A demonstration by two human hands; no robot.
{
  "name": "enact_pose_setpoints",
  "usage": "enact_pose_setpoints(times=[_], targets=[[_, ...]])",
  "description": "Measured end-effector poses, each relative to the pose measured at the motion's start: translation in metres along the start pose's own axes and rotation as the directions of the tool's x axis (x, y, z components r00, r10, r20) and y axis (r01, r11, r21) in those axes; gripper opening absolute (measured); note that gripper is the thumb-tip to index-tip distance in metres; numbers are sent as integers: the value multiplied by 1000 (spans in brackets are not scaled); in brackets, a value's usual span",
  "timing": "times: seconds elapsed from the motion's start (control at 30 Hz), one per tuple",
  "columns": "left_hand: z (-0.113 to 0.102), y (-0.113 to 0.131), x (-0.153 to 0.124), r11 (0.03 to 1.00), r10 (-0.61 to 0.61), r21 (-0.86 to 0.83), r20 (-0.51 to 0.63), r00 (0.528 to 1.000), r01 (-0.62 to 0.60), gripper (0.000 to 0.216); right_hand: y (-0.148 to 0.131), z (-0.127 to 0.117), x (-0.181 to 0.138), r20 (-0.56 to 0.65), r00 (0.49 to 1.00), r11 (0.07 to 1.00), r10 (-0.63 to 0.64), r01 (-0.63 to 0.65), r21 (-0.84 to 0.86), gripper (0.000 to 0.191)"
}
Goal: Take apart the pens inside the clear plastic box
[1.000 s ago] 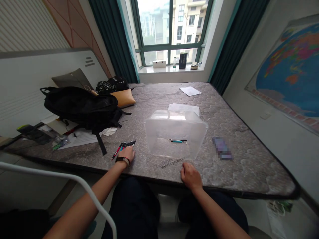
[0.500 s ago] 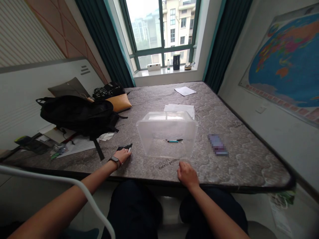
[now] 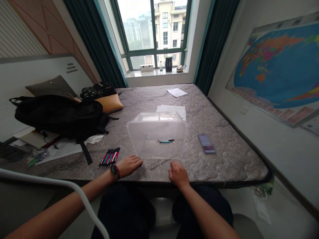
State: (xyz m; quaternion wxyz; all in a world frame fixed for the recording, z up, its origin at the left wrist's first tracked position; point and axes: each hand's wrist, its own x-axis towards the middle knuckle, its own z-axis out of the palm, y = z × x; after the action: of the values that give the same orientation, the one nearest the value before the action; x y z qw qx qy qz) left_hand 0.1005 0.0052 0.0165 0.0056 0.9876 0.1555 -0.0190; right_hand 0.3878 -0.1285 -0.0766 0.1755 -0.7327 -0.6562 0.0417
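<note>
My left hand (image 3: 129, 166) is low over the mattress, closed, with the small dark tip of a pen showing at its fingertips; most of that pen is hidden. To its left lies a row of several pens (image 3: 109, 157) in black, red, teal and white. Right of the hand stands a clear plastic box (image 3: 136, 137). Through its wall I see a teal pen (image 3: 164, 142) and a dark one beside it. My right hand (image 3: 178, 174) rests as a fist by the mattress's front edge, in front of the box, with nothing visible in it.
On the left of the mattress (image 3: 224, 166) are a black backpack (image 3: 59, 116), a tan pouch (image 3: 109, 103) and papers. White sheets (image 3: 171, 109) lie behind the box. A blurred-out phone-like object (image 3: 206, 143) lies right of it. A white tube (image 3: 50, 177) crosses the lower left.
My left hand has moved right, away from the row of pens, which is now uncovered, toward the box's front corner. My right hand stays a fist in front of the box. The view has shifted right.
</note>
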Motion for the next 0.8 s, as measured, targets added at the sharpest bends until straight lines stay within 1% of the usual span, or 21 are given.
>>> enact_pose_setpoints(times=[0.07, 0.17, 0.2, 0.27, 0.3, 0.37, 0.47, 0.57, 0.7, 0.73, 0.8], targets=[[0, 24, 19, 999, -44, -25, -9, 999, 43, 25, -1, 0, 0, 3, 1000, 1000, 5, -5, 2, 8], [2, 53, 41, 986, -152, -70, -27, 988, 150, 29, -2, 0, -1, -23, 1000, 1000, 1, -1, -1, 8], [4, 61, 47, 976, -203, -91, -36, 978, 199, 30, -2, 0, -1, -39, 999, 1000, -3, 3, -2, 7], [9, 73, 54, 934, -340, -133, -60, 938, 331, 31, -2, 1, -2, -73, 997, 1000, -14, 14, -1, 8], [13, 78, 56, 913, -391, -155, -58, 919, 378, 30, -1, 1, -2, -87, 996, 1000, -21, 21, 1, 10], [21, 86, 59, 883, -442, -189, -34, 896, 429, 29, -1, 1, -2, -105, 994, 999, -39, 40, 5, 15], [29, 92, 63, 864, -457, -221, 32, 889, 452, 31, -1, -2, -2, -107, 993, 998, -56, 59, 20, 23], [21, 93, 68, 857, -448, -250, 71, 891, 451, 36, -1, -7, -3, -102, 994, 997, -50, 55, 51, 28], [-1, 89, 67, 868, -405, -306, 22, 914, 392, 42, -4, -15, -4, -77, 997, 995, -31, 38, 95, 33], [-3, 88, 64, 864, -408, -320, 7, 913, 388, 42, -4, -17, -3, -61, 998, 994, -21, 28, 107, 35], [-1, 87, 56, 843, -442, -348, -13, 897, 410, 39, -4, -20, 0, -11, 1000, 990, 4, -2, 138, 36]])
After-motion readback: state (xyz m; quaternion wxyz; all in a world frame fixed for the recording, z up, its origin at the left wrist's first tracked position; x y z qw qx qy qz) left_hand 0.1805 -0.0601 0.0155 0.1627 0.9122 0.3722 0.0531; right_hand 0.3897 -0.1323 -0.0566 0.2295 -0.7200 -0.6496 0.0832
